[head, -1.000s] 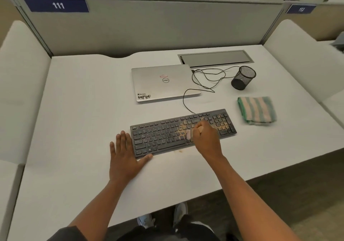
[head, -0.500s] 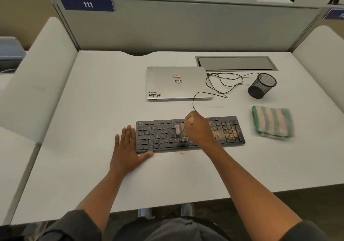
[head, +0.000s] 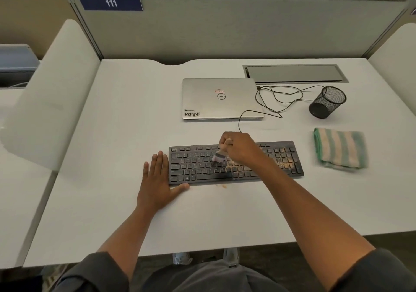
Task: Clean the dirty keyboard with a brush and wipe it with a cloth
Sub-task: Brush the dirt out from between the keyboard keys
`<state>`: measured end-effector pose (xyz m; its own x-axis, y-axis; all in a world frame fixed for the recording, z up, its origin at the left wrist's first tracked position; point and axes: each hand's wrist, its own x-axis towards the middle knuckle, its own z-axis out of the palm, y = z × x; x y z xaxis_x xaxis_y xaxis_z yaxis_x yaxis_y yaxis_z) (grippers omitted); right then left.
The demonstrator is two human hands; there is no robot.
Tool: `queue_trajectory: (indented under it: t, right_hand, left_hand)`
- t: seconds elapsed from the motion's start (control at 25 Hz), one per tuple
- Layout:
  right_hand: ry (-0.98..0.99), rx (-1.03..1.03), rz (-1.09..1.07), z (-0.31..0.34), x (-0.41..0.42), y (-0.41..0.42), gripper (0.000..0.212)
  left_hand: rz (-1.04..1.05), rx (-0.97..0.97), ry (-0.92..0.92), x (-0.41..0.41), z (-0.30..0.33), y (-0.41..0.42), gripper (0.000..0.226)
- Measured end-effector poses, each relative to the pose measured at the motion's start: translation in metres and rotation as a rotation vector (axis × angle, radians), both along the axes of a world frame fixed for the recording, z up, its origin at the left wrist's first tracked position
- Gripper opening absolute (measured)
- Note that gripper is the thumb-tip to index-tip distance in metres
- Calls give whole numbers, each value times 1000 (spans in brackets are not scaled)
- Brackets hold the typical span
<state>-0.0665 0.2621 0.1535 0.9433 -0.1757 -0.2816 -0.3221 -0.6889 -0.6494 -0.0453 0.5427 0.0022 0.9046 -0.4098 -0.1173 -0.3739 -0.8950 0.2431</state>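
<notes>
On the white desk (head: 112, 156) I count one black keyboard (head: 236, 162) near the front edge, one closed silver laptop (head: 221, 99) beyond it, one mesh pen cup (head: 327, 102) at far right and one folded green-striped cloth (head: 340, 148) lying just right of the keyboard, apart from it. Two hands are at work: the left hand (head: 157, 181) lies flat and open against the keyboard's left end, while the right hand (head: 239, 148) is closed around one small brush (head: 219, 155), bristles down on the middle keys. Pale dust speckles the right-hand keys.
</notes>
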Motion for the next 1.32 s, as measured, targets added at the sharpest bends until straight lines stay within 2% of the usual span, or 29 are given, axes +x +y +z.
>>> queue_trajectory:
  t: [0.16,0.32,0.44,0.56,0.64,0.72,0.92,1.08,1.24,1.32]
  right_hand:
    - [48,-123,-16,5,4,-15,23]
    - [-2,-43,11,4,6,-13,14]
    - [36,-126,9,2,5,-14,20]
    - [26,-238,-21,7,10,-17,11]
    - [-14,-171,-65,11,11,-12,6]
    - [-29,-149,-76,8,8,-7,15]
    - [85,-246,-39,3,7,-7,19]
    - [18,-181,-128,1,7,-6,20]
    - [94,-233,-118,-4,7,-5,24]
    - [57,-225,-131,-2,8,-6,24]
  left_hand:
    - [-2,-3,9,0,0,0,129]
    - [-3,0,3,0,-1,1,129]
    - [-6,-3,1,0,-1,1,129]
    - [-5,-11,3,0,-1,1,129]
    - [-3,-16,-2,0,-1,1,129]
    - [-3,-14,5,0,-1,1,128]
    - [0,-18,10,0,-1,2,129]
    - [-2,-13,3,0,-2,2,130]
    - [-4,-15,5,0,-1,1,130]
    - [-5,-14,7,0,-1,2,130]
